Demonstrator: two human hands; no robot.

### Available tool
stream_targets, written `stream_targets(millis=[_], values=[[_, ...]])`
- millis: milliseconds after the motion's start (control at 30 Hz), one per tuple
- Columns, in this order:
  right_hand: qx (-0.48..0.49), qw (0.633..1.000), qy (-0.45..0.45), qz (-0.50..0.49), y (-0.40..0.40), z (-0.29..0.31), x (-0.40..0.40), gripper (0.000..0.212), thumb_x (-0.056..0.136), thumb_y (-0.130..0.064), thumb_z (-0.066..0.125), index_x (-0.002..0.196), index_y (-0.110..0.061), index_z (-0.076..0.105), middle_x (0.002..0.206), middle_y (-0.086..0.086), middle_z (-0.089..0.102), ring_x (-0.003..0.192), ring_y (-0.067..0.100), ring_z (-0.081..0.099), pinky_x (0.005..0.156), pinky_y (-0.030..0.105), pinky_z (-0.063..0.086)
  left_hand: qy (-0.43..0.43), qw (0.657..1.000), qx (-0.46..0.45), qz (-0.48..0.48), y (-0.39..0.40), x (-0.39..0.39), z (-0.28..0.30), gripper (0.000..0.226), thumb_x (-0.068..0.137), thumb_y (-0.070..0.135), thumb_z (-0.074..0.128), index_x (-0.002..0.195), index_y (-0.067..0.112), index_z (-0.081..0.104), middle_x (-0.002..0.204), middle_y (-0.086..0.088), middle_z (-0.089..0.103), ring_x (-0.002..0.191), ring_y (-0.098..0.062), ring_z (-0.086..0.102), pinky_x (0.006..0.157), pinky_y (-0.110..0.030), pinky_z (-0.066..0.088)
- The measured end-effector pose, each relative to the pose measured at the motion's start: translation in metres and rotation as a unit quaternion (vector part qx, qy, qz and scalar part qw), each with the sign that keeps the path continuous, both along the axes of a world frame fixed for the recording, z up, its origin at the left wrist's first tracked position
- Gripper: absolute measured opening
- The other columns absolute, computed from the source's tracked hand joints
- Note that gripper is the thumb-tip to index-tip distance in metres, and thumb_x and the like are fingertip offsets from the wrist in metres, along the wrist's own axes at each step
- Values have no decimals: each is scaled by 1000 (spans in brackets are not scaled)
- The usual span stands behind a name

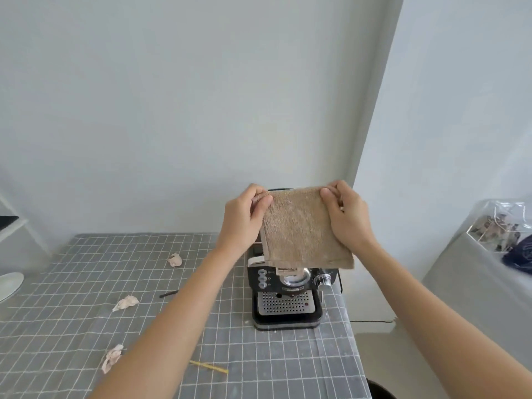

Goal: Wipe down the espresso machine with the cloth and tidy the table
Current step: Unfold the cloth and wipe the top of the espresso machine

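Cloth point(302, 228) hangs above the machine point(288, 295); our left hand point(244, 217) and right hand point(347, 217) pinch its top corners, fingers closed.

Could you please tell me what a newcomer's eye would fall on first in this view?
First, the tan cloth held up in mid-air at centre, pinched at its top corners by the left hand and the right hand. Just beneath it stands the black espresso machine on the grey checked tablecloth, with crumpled paper scraps scattered to its left.
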State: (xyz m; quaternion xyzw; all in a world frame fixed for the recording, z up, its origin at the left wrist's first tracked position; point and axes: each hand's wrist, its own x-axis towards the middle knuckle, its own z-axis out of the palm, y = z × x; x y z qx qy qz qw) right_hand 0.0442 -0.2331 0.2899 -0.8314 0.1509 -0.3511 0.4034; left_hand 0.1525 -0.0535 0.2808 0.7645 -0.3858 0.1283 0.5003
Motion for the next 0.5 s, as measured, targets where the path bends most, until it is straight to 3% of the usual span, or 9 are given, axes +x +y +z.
stream_targets(millis=[133,300,400,500], values=[[-3,999,43,-24,-19,-5,44,17,99,-27,50,91,-16,61,73,-11,61,69,4,52,65,23,38,10,999,51,-2,-18,52,-1,14,94,24,57,91,12,62,69,-13,65,50,-18,48,50,-15,34],[-52,991,119,-7,-21,-30,40,18,96,-28,52,102,-28,70,90,-10,72,86,10,63,75,21,47,16,996,84,-40,-14,63,-31,8,91,24,62,91,18,67,73,5,67,65,-18,62,60,-26,48],[-101,981,162,31,-8,-40,17,37,93,-48,46,85,-25,73,91,-14,72,84,7,64,76,23,50,9,991,104,-85,-2,52,-49,12,89,28,64,96,21,70,86,9,72,79,-11,67,74,-25,51],[-127,979,160,-7,5,-44,16,50,97,-46,37,68,-12,60,71,-5,64,69,14,58,68,30,48,12,986,120,-114,4,45,-64,14,87,34,65,93,25,73,99,21,70,107,-2,64,105,-34,39]])
